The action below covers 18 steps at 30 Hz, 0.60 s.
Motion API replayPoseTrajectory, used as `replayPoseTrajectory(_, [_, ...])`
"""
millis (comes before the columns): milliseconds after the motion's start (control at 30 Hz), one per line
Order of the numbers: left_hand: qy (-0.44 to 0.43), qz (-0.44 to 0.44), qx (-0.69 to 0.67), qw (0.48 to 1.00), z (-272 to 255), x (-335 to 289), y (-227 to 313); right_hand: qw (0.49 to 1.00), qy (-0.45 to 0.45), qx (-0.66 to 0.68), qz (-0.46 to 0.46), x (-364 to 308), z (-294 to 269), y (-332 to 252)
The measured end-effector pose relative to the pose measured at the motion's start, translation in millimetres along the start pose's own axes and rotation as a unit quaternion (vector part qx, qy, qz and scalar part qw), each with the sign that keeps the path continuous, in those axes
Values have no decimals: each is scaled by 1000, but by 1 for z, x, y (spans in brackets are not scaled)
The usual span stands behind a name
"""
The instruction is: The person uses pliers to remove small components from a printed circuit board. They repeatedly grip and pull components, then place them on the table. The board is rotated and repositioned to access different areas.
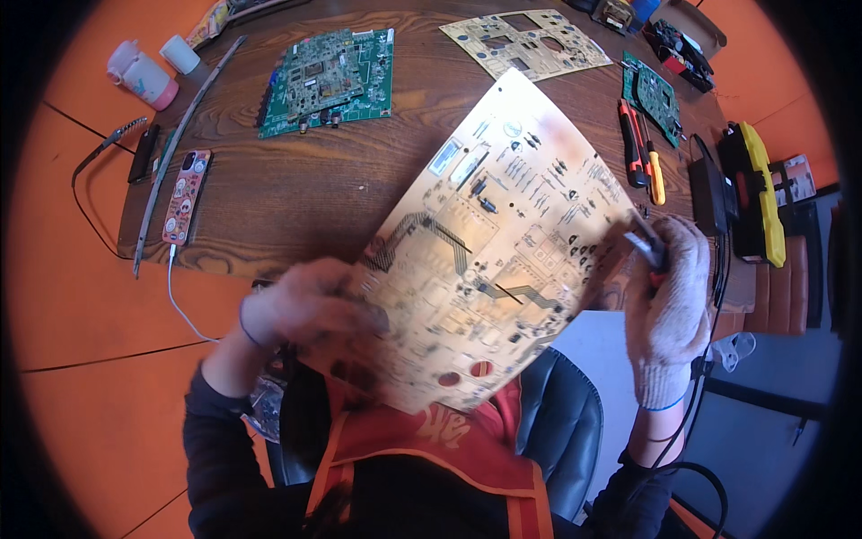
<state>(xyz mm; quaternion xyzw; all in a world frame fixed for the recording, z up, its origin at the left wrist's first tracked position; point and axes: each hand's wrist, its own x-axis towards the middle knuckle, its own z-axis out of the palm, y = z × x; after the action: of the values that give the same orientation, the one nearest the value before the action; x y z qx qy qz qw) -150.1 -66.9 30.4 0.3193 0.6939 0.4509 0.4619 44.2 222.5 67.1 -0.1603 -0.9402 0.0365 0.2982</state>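
A large tan circuit board (503, 234), tilted and set corner-up, is held in front of my chest, over the table's near edge. My left hand (314, 301), blurred by motion, grips the board by its left edge. In a white knit glove, my right hand (669, 287) is closed around a small hand tool (648, 250) with a metal head and a dark-and-red grip. The tool is beside the board's right edge; its exact kind is hard to make out. Whether the right fingers also touch the board is unclear.
On the wooden table (296, 198) lie stacked green circuit boards (328, 81), another tan board (530, 43), a smaller green board (653, 97), a screwdriver (656, 175) and a phone (187, 198) with a white cable. A pink-and-white bottle (144, 79) and a yellow-and-black case (761, 193) stand at the sides.
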Motion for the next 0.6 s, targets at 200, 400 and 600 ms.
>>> replayPoseTrajectory(200, [-125, -74, 63, 987, -42, 39, 33, 995, -9, 16, 102, -19, 1, 17])
replayPoseTrajectory(400, [-193, -128, 168, 958, -55, 83, 55, 996, -48, -2, 73, -33, -2, 18])
replayPoseTrajectory(600, [16, -172, 255, 951, -63, 98, 44, 995, -77, -6, 66, -35, -4, 13])
